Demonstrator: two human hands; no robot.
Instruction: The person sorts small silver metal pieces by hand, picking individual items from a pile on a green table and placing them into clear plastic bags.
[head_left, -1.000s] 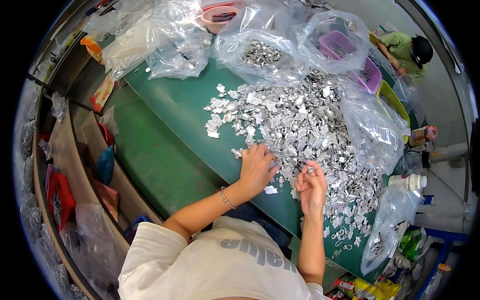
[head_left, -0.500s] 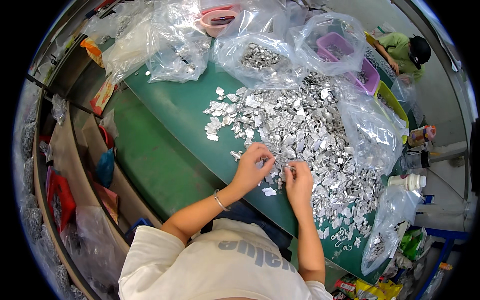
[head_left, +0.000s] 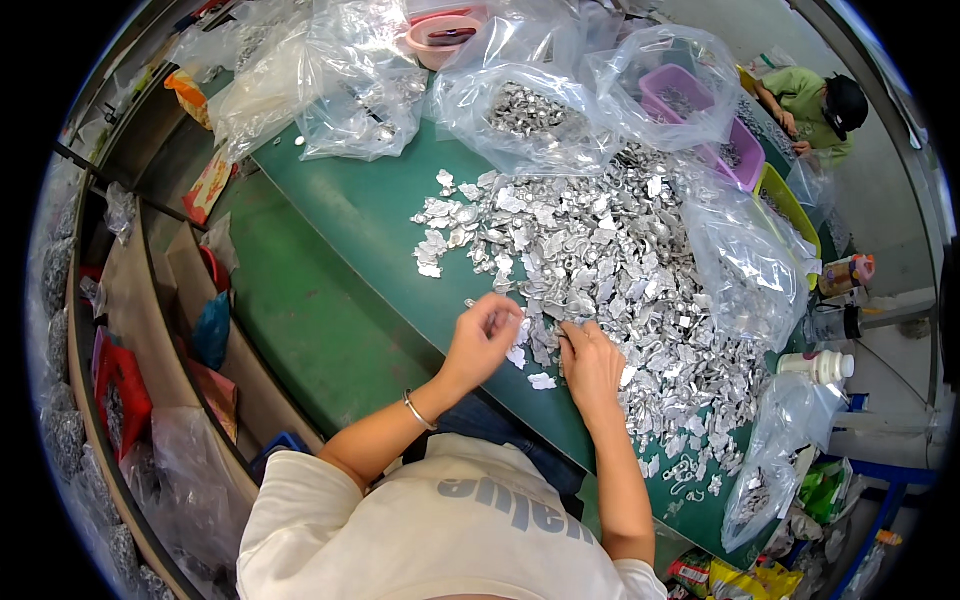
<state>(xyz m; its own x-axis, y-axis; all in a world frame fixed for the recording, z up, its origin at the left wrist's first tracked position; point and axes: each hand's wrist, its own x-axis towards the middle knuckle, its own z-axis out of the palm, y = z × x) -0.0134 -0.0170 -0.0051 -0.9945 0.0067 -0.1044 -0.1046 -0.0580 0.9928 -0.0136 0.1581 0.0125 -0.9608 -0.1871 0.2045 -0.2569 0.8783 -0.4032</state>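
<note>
A wide heap of small, flat, silvery metal pieces [head_left: 600, 250] covers the green table [head_left: 350, 215]. My left hand [head_left: 482, 338], with a bracelet at its wrist, hovers by the near left border of the heap. Its fingers are curled in, and whatever they hold cannot be made out. To its right, my right hand [head_left: 592, 365] reaches down onto the pieces, thumb and forefinger pinched at a small metal piece mostly hidden by the fingers. Between and below the hands, a few loose pieces [head_left: 541, 381] lie apart from the heap.
Clear plastic bags [head_left: 530, 115] with metal pieces stand behind the heap, and another bag [head_left: 745, 270] lies at its right. Purple bins [head_left: 735, 155] and a yellow-green bin [head_left: 790, 210] line the far right. A white bottle [head_left: 815, 366] lies at the right edge. A co-worker [head_left: 815, 105] sits beyond.
My left hand has drawn away from the right one, moving left and slightly toward me. My right hand has shifted a little left, its fingers now lower on the pieces.
</note>
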